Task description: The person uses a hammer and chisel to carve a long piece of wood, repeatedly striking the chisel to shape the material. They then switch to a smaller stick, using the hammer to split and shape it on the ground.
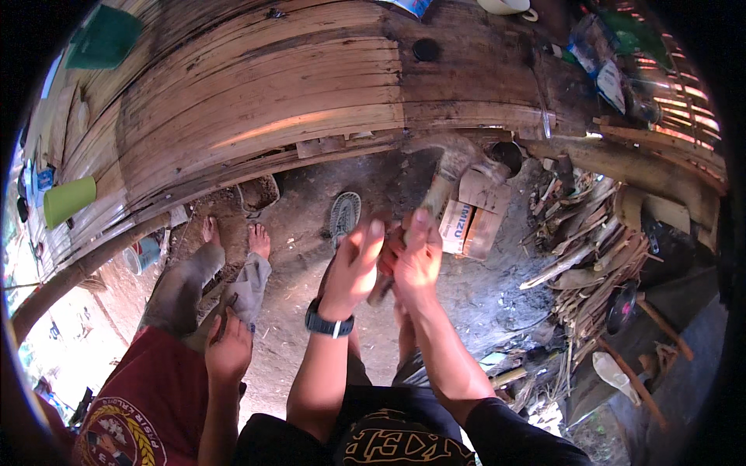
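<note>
Above the dirt floor (303,229), a wooden-handled hammer (451,165) sits in the curled right hand (417,264); whether the half-curled left hand (351,272) grips anything, I cannot tell. It looks rigid, head-heavy, best held low on its handle (438,194).

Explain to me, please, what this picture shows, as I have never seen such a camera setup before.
There is no machine here, only a person's bare hands, seen from above by a wide fisheye camera worn on the head, which bends straight edges. The right hand grips a hammer-like tool with a wooden handle. The left hand, above a dark wristwatch, is close beside it; blur hides whether it touches. Ahead, on the brown wooden plank surface, are a small black disc and a cream-coloured cup, cut off by the top edge. The lower-left hand is another person's.
</note>
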A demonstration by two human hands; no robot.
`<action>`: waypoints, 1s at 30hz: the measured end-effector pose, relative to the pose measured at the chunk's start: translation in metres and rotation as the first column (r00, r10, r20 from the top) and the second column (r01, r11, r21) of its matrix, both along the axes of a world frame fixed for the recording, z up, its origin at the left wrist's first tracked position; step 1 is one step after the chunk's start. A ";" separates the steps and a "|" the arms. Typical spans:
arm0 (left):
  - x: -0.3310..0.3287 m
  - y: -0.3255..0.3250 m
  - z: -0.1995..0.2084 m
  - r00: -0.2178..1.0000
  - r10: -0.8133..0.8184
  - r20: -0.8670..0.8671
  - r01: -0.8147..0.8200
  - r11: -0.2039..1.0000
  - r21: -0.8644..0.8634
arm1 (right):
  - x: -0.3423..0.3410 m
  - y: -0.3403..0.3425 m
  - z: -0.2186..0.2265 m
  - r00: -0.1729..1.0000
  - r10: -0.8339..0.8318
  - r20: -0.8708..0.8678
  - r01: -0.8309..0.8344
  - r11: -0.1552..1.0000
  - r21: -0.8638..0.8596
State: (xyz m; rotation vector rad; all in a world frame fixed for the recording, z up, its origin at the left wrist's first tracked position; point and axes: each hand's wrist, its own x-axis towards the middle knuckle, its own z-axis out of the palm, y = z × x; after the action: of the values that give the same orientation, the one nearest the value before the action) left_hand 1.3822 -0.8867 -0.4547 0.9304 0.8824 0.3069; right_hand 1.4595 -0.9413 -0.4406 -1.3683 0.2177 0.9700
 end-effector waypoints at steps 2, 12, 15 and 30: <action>-0.022 0.001 0.011 0.969 -0.215 -0.125 0.245 0.914 0.323 | -0.015 0.018 -0.013 0.993 -0.115 -0.038 0.117 0.991 0.064; -0.016 0.061 0.041 0.849 -0.266 -0.456 0.482 0.745 0.462 | -0.020 0.068 0.010 0.902 -0.414 -0.125 0.421 0.906 0.039; -0.025 0.075 0.049 0.832 -0.310 -0.460 0.506 0.766 0.396 | -0.027 0.080 0.008 0.956 -0.288 -0.062 0.294 0.948 0.126; -0.021 0.064 0.050 0.949 -0.295 0.108 0.314 0.890 -0.332 | -0.026 0.032 0.029 0.735 -0.020 -0.678 0.309 0.899 0.309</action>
State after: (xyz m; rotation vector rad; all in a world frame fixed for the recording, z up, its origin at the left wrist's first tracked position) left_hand 1.3608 -0.8225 -0.4049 0.7137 0.6969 -0.0949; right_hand 1.4336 -0.9092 -0.4116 -0.5587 0.6336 1.2392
